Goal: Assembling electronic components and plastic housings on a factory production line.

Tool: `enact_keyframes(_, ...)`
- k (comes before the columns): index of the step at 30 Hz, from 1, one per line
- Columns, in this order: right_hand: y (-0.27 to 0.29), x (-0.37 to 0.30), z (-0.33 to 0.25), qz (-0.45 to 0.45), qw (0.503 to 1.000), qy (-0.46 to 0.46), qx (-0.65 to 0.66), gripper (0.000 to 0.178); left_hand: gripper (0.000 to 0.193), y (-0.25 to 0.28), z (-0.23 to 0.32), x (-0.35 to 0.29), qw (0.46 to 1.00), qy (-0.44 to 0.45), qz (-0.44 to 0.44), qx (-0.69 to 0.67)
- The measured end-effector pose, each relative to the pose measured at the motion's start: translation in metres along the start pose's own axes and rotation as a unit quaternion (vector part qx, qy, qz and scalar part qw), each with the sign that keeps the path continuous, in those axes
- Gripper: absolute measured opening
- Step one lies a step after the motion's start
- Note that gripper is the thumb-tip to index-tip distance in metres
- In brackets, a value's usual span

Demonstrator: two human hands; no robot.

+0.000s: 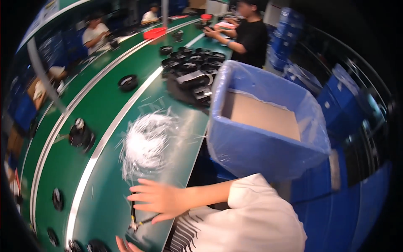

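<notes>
Because the lower rim of the head view cut it off, the left hand (121, 244) showed only a few fingers, well below the heap of thin white strips (147, 140), and whether it gripped anything could not be told. The right hand (163, 201) was just below the heap, its back uppermost and its fingers spread wide over the handles of a cutter-like tool (133, 227); it hid part of them, so how firmly it held them, if at all, was unclear. The tool's metal head, too blurred for detail, pointed away from the heap toward the left hand. Single strips could be picked out mainly at the heap's ragged edge.

To the right of the heap, a big blue bin (260, 153) had a clear plastic liner, with a flat tan sheet inside hiding its floor. Beyond the heap, round black parts (189, 65) crowded together, overlapping. Farther beyond the heap sat a red tray (155, 33), its contents too small to make out.
</notes>
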State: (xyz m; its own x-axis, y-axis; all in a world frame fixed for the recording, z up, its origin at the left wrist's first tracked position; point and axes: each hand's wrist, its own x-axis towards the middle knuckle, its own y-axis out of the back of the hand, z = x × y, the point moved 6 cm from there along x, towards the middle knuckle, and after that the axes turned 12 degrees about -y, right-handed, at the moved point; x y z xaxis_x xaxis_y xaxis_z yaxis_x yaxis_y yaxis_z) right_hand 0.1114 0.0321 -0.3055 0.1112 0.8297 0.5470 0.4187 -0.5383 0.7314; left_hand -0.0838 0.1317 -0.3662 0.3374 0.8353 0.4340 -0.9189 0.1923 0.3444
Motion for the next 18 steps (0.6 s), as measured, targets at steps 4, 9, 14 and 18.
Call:
enact_keyframes(4,0.177,-0.034,0.054,0.194,0.919,-0.088,-0.332,0.012,0.035,0.005,-0.017,-0.006,1.0,-0.004,-0.026,0.006)
enact_keyframes(9,0.259,-0.182,0.238,-0.172,0.625,-0.644,-0.406,0.025,0.037,-0.007,-0.033,-0.004,0.988,-0.027,-0.139,-0.056)
enact_keyframes(14,0.148,-0.298,0.335,-0.277,0.71,-0.627,-0.164,0.057,0.035,-0.031,-0.036,0.009,0.976,-0.059,-0.2,-0.064)
enact_keyframes(18,0.094,-0.343,0.393,-0.446,0.664,-0.549,-0.244,0.074,0.035,-0.038,-0.014,0.007,0.963,-0.062,-0.256,-0.056)
